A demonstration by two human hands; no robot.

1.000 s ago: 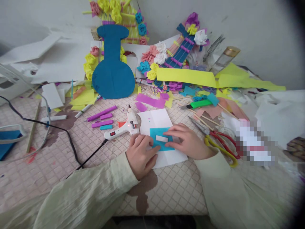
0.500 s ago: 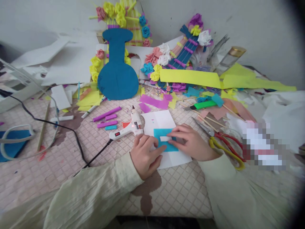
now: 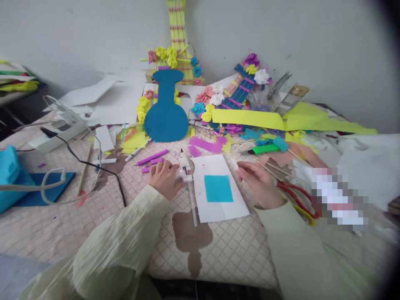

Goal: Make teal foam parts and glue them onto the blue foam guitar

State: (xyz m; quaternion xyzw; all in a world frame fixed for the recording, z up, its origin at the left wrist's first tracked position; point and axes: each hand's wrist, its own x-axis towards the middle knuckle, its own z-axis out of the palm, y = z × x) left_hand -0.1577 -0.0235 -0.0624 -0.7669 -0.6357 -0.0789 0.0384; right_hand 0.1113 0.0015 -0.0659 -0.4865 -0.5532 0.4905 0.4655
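Observation:
My left hand [image 3: 164, 179] is closed over the handle of a white hot glue gun [image 3: 185, 167]. The gun lies on the table, its nozzle toward the wall and a clear glue stick [image 3: 193, 204] jutting from its rear. Between thumb and fingers, my right hand [image 3: 262, 183] pinches a small white strip [image 3: 234, 163], raised over the right edge of a white paper sheet [image 3: 212, 213]. A bright blue square [image 3: 218, 188] lies flat on that sheet, between my two hands. Purple strips [image 3: 153, 157] are partly hidden behind my left hand.
A dark blue guitar-shaped cutout [image 3: 166, 123] stands at the back, near a flower-trimmed paper guitar [image 3: 240, 89]. Red-handled scissors [image 3: 300, 191] and a green cutter [image 3: 265, 148] lie to the right. A black cord [image 3: 93, 164] crosses the left side.
My left hand has moved from the blue square to the glue gun. My right hand has lifted the white strip off the square and to the right. The view has tilted up.

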